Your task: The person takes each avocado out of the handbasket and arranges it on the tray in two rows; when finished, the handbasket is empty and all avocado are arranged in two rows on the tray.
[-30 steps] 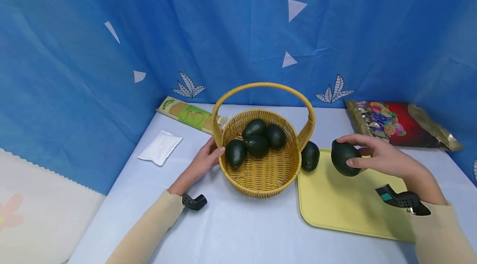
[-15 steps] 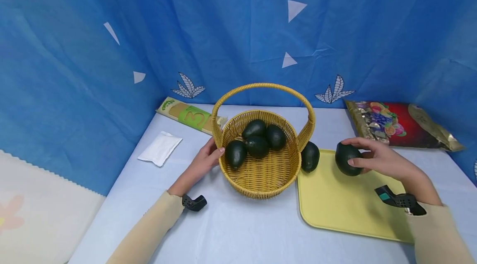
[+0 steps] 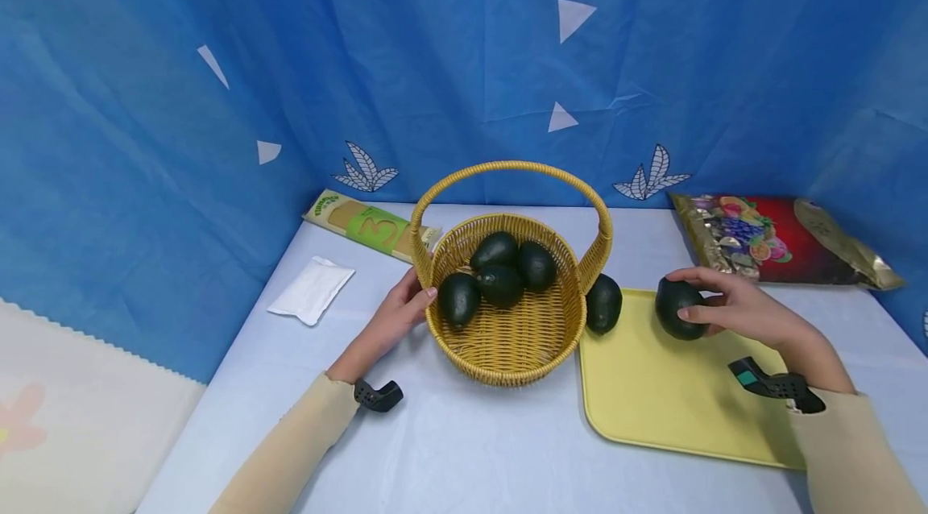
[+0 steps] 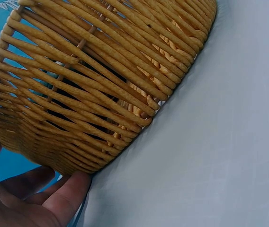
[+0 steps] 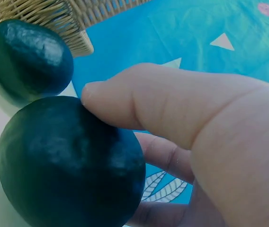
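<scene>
A large number 3 (image 3: 381,231) stands on the green band of the packet (image 3: 368,225) behind and left of the basket (image 3: 507,375); smaller lettering (image 3: 325,201) at its outer end is unreadable.

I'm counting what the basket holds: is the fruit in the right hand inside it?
No, the right hand holds the dark green fruit outside the basket, to its right.

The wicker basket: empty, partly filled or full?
Partly filled: four avocados lie inside the wicker basket, while bare weave shows across the nearer part of its bottom.
</scene>
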Motion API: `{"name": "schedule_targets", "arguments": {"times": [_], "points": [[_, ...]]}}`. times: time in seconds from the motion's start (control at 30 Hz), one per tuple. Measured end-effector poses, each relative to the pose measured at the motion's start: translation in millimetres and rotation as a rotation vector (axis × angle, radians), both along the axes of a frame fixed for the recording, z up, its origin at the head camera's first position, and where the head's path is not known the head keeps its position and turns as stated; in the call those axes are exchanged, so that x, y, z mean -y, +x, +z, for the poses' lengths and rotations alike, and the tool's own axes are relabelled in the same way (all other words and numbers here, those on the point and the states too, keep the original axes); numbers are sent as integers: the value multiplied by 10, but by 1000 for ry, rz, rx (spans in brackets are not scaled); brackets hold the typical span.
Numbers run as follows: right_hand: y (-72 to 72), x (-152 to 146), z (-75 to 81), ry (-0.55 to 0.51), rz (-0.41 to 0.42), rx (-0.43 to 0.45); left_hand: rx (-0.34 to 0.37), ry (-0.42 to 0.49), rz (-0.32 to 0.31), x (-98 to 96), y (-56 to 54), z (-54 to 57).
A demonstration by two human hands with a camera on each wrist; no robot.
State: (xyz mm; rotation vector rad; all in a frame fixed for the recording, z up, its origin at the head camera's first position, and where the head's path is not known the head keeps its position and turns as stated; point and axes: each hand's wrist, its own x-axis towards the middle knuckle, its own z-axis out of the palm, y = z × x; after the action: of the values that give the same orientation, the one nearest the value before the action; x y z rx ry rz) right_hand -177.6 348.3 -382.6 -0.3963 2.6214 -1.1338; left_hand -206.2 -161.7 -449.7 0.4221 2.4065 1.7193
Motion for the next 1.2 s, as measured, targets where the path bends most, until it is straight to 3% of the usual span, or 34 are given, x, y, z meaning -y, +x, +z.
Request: {"name": "schedule_targets", "arguments": {"times": [0.77,1.2], "points": [[-71,-10,-85,121,-32,33,49,21,-6,9,17,39],[-57,-20,-64,111,-29,46,55,38,-11,4,11,37]]}}
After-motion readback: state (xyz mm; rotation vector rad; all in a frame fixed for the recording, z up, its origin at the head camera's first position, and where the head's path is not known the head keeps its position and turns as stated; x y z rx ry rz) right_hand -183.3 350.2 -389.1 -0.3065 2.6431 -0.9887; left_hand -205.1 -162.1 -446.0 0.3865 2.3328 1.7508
